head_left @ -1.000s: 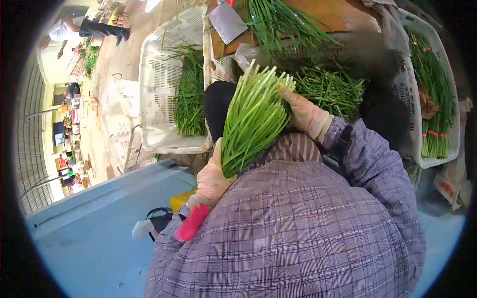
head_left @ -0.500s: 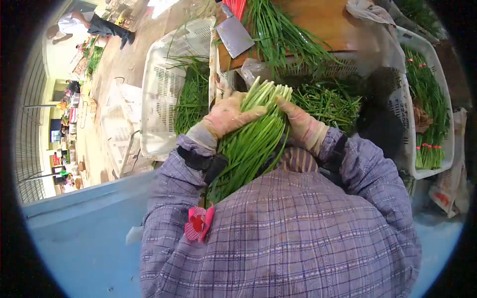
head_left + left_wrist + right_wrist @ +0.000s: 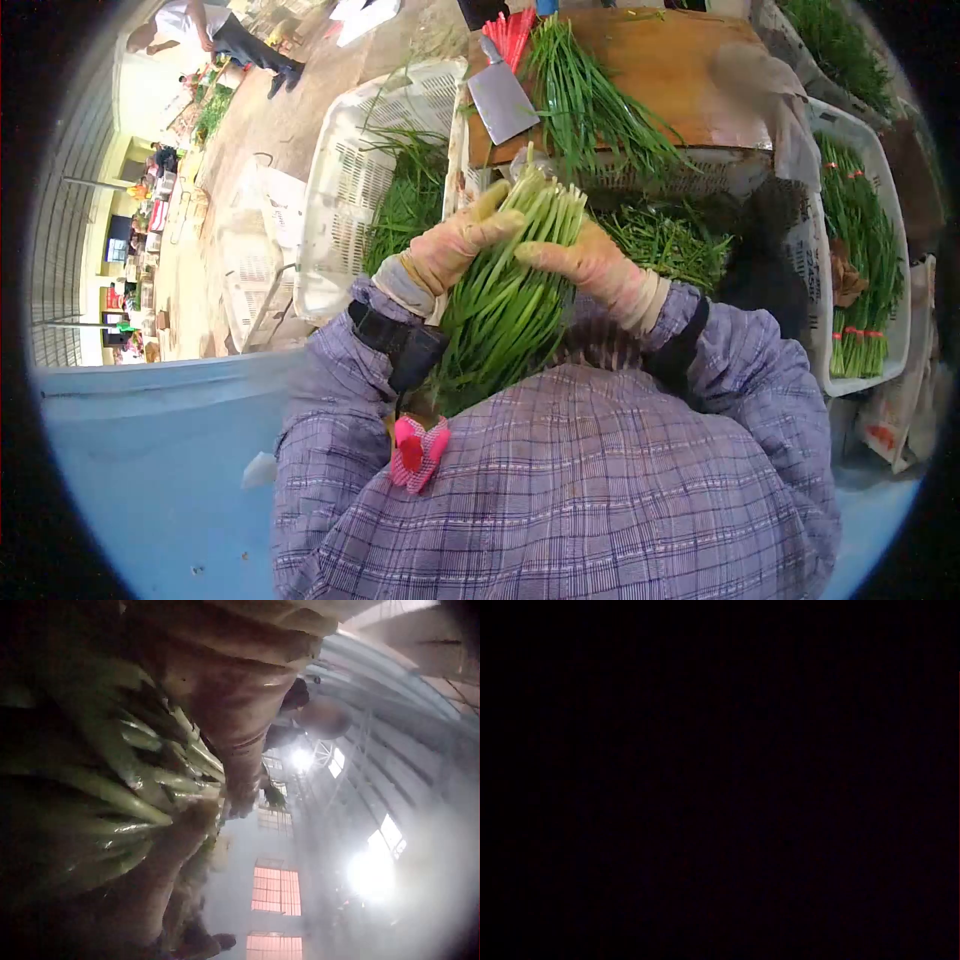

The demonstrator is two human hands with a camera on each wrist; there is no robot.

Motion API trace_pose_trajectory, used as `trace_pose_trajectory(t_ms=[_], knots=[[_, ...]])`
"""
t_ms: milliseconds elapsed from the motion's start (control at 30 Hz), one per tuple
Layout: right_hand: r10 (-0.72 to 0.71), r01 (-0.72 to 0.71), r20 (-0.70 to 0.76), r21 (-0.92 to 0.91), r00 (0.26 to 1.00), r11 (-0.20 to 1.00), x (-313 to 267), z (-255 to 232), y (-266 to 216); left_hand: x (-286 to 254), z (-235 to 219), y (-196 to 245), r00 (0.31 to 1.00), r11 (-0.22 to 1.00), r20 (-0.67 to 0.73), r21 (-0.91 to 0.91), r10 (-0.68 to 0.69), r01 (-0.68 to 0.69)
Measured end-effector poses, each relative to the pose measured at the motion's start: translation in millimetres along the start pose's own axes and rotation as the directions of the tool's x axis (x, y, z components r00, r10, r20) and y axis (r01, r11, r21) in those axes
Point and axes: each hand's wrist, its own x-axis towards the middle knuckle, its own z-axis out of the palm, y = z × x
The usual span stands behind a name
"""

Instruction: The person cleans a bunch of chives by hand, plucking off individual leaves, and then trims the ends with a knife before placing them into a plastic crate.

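A thick bundle of garlic chives (image 3: 508, 325) stands in front of my chest in the head view, pale stalk ends up and green leaves hanging toward my lap. My gloved left hand (image 3: 452, 252) grips its left side just below the pale ends. From the other side my gloved right hand (image 3: 600, 268) holds it, thumb laid across the front of the stalks. The left wrist view shows the left hand (image 3: 232, 712) close against the stalks (image 3: 135, 799). Blackness fills the right wrist view.
Ahead, a wooden board (image 3: 690, 85) carries a cleaver (image 3: 503, 103), red ties (image 3: 510, 38) and loose chives (image 3: 590, 100). Cut greens (image 3: 668, 245) lie below it. White crates stand left (image 3: 335, 190) and right (image 3: 898, 340), the right one with tied bundles.
My left hand has come up from the leaf end to the bundle's upper left side. My right thumb has moved across the stalks. The head view has shifted slightly.
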Motion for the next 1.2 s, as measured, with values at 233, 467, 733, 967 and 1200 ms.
trace_pose_trajectory(t_ms=[233,467,733,967,1200], knots=[[0.010,-0.012,-0.011,-0.288,1.000,0.958,0.9,3.2,16.7,-3.9,2.9,16.9,0.964,0.964,0.202,0.237,-0.170,0.120],[-0.310,0.322,0.143,-0.671,0.940,0.667,12.8,10.3,-29.9,-9.9,31.9,46.7,0.995,0.949,0.076,0.313,-0.070,0.043],[-0.297,0.467,0.386,-0.837,0.873,0.285,21.3,17.3,-52.7,-21.9,52.1,45.9,0.999,0.982,-0.037,0.190,0.024,-0.016],[-0.333,0.470,0.419,-0.879,0.845,0.086,21.7,20.4,-57.2,-30.5,51.0,33.0,0.987,0.991,-0.138,0.118,0.086,-0.070],[-0.232,0.435,0.456,-0.890,0.860,-0.138,26.5,23.9,-68.7,-35.5,43.5,54.6,0.990,0.944,-0.056,0.297,-0.129,0.140]])
